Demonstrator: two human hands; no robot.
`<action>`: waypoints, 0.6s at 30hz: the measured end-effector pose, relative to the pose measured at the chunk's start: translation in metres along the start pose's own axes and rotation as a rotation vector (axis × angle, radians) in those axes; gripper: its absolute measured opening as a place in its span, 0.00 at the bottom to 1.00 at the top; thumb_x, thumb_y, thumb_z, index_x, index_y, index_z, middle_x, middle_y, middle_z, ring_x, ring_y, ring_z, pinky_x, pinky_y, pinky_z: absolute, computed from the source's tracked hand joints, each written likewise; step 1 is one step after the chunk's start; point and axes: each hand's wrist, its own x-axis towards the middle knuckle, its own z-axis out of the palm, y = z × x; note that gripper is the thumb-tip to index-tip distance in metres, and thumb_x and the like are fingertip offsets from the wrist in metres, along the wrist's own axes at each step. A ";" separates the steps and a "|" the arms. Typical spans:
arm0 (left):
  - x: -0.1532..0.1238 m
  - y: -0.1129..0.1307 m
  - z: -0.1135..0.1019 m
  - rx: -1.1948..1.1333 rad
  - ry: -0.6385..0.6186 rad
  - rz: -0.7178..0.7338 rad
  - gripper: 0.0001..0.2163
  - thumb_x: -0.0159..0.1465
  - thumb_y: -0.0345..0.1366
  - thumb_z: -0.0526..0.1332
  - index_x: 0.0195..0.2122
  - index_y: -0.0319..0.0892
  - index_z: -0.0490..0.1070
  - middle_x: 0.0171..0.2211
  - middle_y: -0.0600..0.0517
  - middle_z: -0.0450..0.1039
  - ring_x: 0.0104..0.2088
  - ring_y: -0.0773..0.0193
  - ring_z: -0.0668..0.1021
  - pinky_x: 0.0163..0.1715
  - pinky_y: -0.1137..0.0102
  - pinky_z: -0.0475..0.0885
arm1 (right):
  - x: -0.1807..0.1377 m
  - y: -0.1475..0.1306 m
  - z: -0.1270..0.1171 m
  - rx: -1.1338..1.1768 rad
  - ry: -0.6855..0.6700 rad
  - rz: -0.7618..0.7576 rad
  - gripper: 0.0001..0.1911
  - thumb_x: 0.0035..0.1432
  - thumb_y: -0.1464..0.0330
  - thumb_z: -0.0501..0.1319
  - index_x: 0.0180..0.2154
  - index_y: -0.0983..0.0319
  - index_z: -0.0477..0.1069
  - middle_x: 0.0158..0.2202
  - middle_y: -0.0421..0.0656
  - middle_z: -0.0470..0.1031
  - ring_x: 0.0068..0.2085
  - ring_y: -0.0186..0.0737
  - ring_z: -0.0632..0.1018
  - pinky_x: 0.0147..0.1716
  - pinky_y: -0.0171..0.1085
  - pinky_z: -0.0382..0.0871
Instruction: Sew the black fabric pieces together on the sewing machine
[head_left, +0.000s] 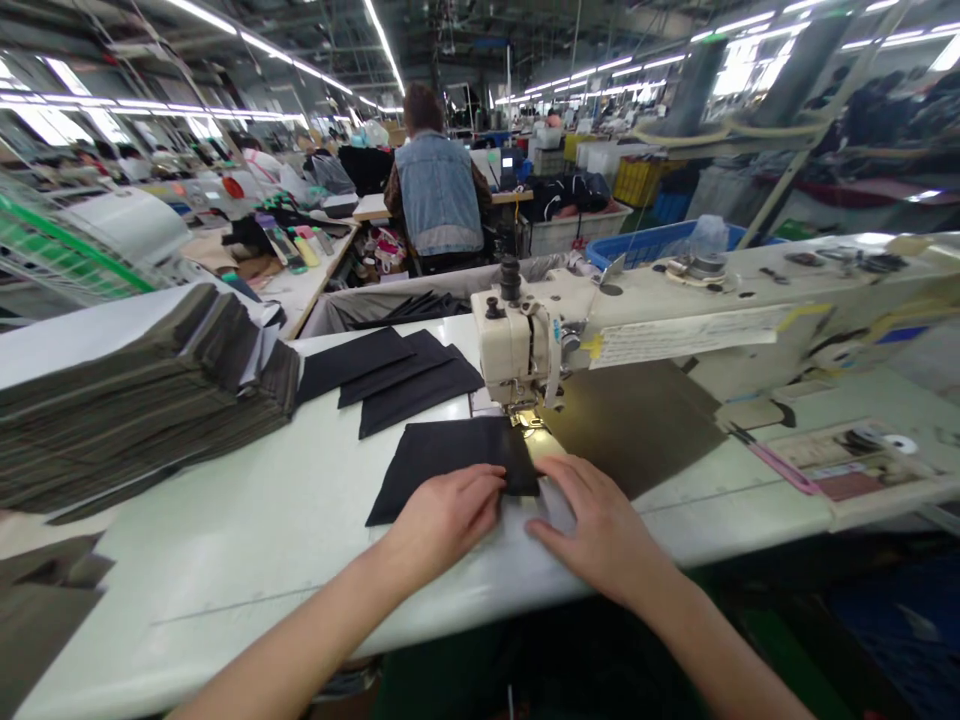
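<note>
A folded black fabric piece (pixel 442 460) lies flat on the white table, its right end by the lit presser foot (pixel 529 421) of the sewing machine (pixel 517 345). My left hand (pixel 454 510) has its fingers bunched together on the front edge of this piece, near its right corner. Just right of the fabric, my right hand (pixel 600 525) rests with thumb and fingers apart, the fingertips close to the fabric's right edge and holding nothing. Behind the piece, several similar black fabric pieces (pixel 420 395) overlap in a fan.
A tall stack of dark fabric (pixel 135 400) stands at left. Right of the needle lies a brown sheet (pixel 637 420). Pink-handled scissors (pixel 780 465) lie beside a tray (pixel 862 465) with bobbins. A person in a denim vest (pixel 439 195) sits ahead, facing away.
</note>
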 end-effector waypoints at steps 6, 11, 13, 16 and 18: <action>0.018 -0.004 -0.025 -0.280 0.117 -0.444 0.13 0.71 0.39 0.50 0.34 0.42 0.70 0.29 0.53 0.75 0.31 0.61 0.78 0.34 0.69 0.74 | 0.033 -0.004 0.010 0.163 0.109 0.183 0.14 0.55 0.75 0.65 0.44 0.60 0.68 0.41 0.43 0.74 0.38 0.41 0.78 0.41 0.40 0.76; 0.017 -0.003 -0.027 -0.278 0.061 -0.391 0.13 0.71 0.41 0.49 0.37 0.43 0.71 0.34 0.50 0.77 0.36 0.59 0.79 0.40 0.66 0.75 | 0.055 -0.010 0.012 0.204 0.118 0.113 0.11 0.55 0.78 0.65 0.39 0.60 0.70 0.40 0.42 0.73 0.42 0.42 0.77 0.42 0.39 0.73; 0.017 -0.001 -0.027 -0.247 0.050 -0.382 0.13 0.71 0.40 0.49 0.41 0.43 0.72 0.39 0.48 0.79 0.40 0.57 0.80 0.43 0.64 0.75 | 0.060 -0.011 0.011 0.244 0.111 0.068 0.11 0.55 0.78 0.65 0.38 0.60 0.70 0.40 0.42 0.73 0.44 0.43 0.76 0.44 0.40 0.72; 0.017 0.001 -0.027 -0.211 0.033 -0.379 0.14 0.71 0.40 0.48 0.43 0.43 0.72 0.43 0.46 0.80 0.44 0.55 0.81 0.46 0.62 0.75 | 0.061 -0.011 0.008 0.303 0.097 0.008 0.10 0.56 0.76 0.66 0.37 0.59 0.70 0.41 0.43 0.73 0.45 0.43 0.76 0.43 0.40 0.72; 0.017 0.002 -0.027 -0.204 0.021 -0.368 0.14 0.71 0.39 0.48 0.44 0.43 0.72 0.44 0.46 0.80 0.44 0.56 0.81 0.45 0.62 0.75 | 0.061 -0.009 0.006 0.325 0.098 -0.017 0.09 0.56 0.76 0.66 0.37 0.59 0.70 0.41 0.43 0.73 0.44 0.42 0.76 0.41 0.39 0.71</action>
